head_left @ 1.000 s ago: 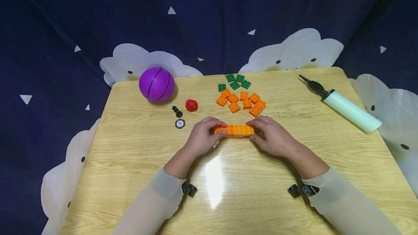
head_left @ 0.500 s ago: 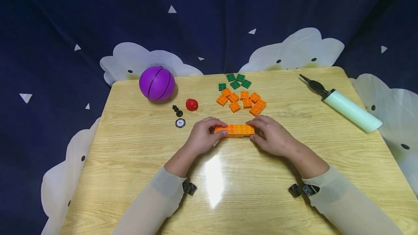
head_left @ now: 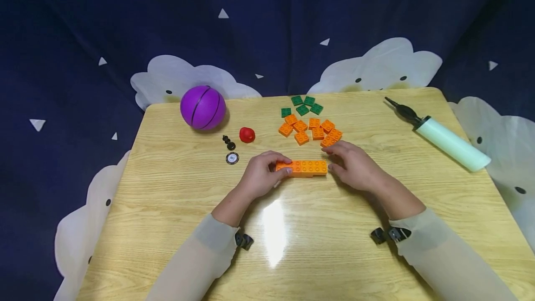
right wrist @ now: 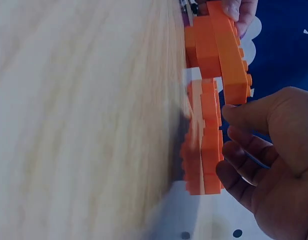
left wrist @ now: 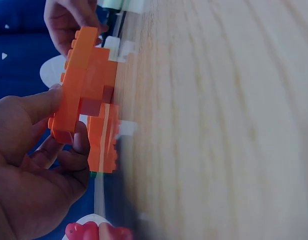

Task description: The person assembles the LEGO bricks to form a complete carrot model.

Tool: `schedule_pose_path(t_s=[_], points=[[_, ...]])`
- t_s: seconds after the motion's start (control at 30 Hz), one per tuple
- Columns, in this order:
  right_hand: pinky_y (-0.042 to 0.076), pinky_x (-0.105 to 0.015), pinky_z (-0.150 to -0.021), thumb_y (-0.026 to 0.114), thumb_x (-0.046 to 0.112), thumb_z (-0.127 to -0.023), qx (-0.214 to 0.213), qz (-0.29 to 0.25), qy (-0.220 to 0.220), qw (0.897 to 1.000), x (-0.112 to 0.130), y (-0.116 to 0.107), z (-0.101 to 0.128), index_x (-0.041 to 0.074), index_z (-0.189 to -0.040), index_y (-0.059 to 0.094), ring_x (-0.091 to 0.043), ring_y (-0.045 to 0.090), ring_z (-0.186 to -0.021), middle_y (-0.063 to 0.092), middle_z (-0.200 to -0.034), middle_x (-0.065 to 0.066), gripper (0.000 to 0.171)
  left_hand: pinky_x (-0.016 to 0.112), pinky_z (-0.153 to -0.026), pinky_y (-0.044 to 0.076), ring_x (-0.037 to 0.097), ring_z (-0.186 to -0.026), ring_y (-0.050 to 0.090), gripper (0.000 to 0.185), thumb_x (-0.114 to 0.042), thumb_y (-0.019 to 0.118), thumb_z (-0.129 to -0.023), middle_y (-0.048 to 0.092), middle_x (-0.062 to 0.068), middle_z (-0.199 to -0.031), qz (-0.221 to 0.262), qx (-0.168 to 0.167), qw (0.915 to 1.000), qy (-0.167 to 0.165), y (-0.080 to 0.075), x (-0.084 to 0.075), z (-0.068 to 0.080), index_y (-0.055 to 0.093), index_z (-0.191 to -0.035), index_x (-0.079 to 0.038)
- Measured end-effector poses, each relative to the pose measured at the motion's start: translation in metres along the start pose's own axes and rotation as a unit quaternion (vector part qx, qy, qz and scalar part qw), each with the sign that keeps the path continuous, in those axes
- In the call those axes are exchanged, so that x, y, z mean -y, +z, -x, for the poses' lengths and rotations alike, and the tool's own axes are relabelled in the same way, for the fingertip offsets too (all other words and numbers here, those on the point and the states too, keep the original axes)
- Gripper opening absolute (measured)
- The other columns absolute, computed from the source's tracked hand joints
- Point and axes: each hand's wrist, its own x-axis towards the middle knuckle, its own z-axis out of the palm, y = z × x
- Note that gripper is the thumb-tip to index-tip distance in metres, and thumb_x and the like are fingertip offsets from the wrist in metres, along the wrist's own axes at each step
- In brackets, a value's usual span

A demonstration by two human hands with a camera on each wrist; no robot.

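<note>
My left hand (head_left: 261, 174) pinches the left end of a stepped build of orange toy bricks (head_left: 312, 166) between thumb and fingers. In the left wrist view the build (left wrist: 96, 75) has a long studded top row that overhangs narrower layers beneath. My right hand (head_left: 355, 166) stands just off the build's right end, fingers spread and holding nothing. Its fingertips overlap the nearest of several loose orange bricks (head_left: 301, 138) in the head view. In the right wrist view, the thumb of the right hand (right wrist: 274, 150) is right by the top row's end.
Several green bricks (head_left: 303, 109) lie behind the orange ones. To the left are a purple ball (head_left: 203, 107), a red cap-shaped piece (head_left: 247, 134), a black chess pawn-like piece (head_left: 229, 142) and a poker chip (head_left: 232, 158). A mint hand pump (head_left: 453, 144) lies at the right.
My right hand has let go of the build's right end and moved slightly right and away, toward the loose orange bricks. The left hand keeps its hold in the same place.
</note>
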Motion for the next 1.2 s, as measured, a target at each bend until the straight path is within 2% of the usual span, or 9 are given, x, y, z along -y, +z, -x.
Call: schedule_pose_path(t_s=[0.13, 0.23, 0.43, 0.6, 0.87, 1.0, 1.2], points=[[0.051, -0.045, -0.082, 0.074, 0.010, -0.095, -0.029, -0.004, 0.010, 1.000, -0.007, 0.000, -0.006, 0.001, -0.133, 0.065, -0.026, 0.059, -0.094, 0.063, -0.116, -0.013, 0.040, 0.029, -0.068, 0.046, 0.014, -0.077, 0.054, 0.018, -0.027, 0.082, -0.092, 0.070, -0.013, -0.108, 0.001, 0.001, 1.0000, -0.003, 0.001, 0.000, 0.000, 0.080, -0.110, -0.024], [0.048, -0.044, -0.079, 0.074, 0.012, -0.094, -0.040, 0.005, 0.026, 0.999, -0.012, 0.000, -0.010, 0.001, -0.133, 0.065, -0.027, 0.055, -0.089, 0.060, -0.117, -0.015, 0.041, 0.029, -0.067, 0.046, 0.014, -0.076, 0.054, 0.018, -0.027, 0.082, -0.092, 0.070, -0.012, -0.107, 0.003, 0.002, 1.0000, -0.003, 0.001, 0.000, 0.000, 0.079, -0.110, -0.024], [0.048, -0.051, -0.091, 0.074, 0.017, -0.095, -0.037, 0.020, 0.070, 0.997, -0.018, 0.001, -0.017, 0.001, -0.140, 0.061, -0.034, 0.056, -0.101, 0.054, -0.132, -0.021, 0.050, 0.029, -0.066, 0.046, 0.014, -0.075, 0.054, 0.019, -0.027, 0.081, -0.093, 0.069, -0.012, -0.105, 0.007, 0.004, 1.0000, -0.002, 0.002, 0.000, 0.000, 0.079, -0.111, -0.023], [0.047, -0.053, -0.094, 0.074, 0.018, -0.095, -0.026, 0.026, 0.089, 0.995, -0.019, 0.001, -0.020, 0.001, -0.142, 0.061, -0.037, 0.055, -0.104, 0.052, -0.134, -0.022, 0.052, 0.029, -0.065, 0.045, 0.014, -0.074, 0.054, 0.020, -0.027, 0.082, -0.092, 0.069, -0.012, -0.103, 0.007, 0.006, 0.9999, -0.003, 0.001, -0.001, 0.000, 0.079, -0.111, -0.023], [0.046, -0.053, -0.097, 0.078, 0.023, -0.092, -0.028, 0.029, 0.094, 0.995, -0.018, 0.001, -0.022, 0.004, -0.133, 0.068, -0.036, 0.054, -0.108, 0.053, -0.130, -0.017, 0.046, 0.028, -0.065, 0.045, 0.014, -0.073, 0.054, 0.020, -0.028, 0.082, -0.092, 0.068, -0.013, -0.101, 0.011, 0.008, 0.9999, -0.006, 0.001, 0.000, 0.000, 0.079, -0.111, -0.024], [0.046, -0.053, -0.097, 0.080, 0.023, -0.090, -0.030, 0.029, 0.086, 0.995, -0.018, 0.001, -0.023, 0.006, -0.126, 0.071, -0.036, 0.057, -0.109, 0.059, -0.127, -0.016, 0.041, 0.028, -0.065, 0.045, 0.014, -0.074, 0.054, 0.020, -0.028, 0.082, -0.092, 0.068, -0.013, -0.101, 0.011, 0.009, 0.9999, -0.007, 0.000, 0.000, -0.001, 0.079, -0.111, -0.024], [0.046, -0.056, -0.104, 0.077, 0.020, -0.094, -0.018, 0.023, 0.085, 0.996, -0.020, 0.003, -0.025, 0.007, -0.124, 0.072, -0.039, 0.060, -0.120, 0.067, -0.129, -0.018, 0.033, 0.028, -0.065, 0.045, 0.014, -0.074, 0.054, 0.020, -0.028, 0.083, -0.091, 0.068, -0.012, -0.099, 0.013, 0.009, 0.9998, -0.010, -0.001, -0.001, 0.000, 0.079, -0.111, -0.024]])
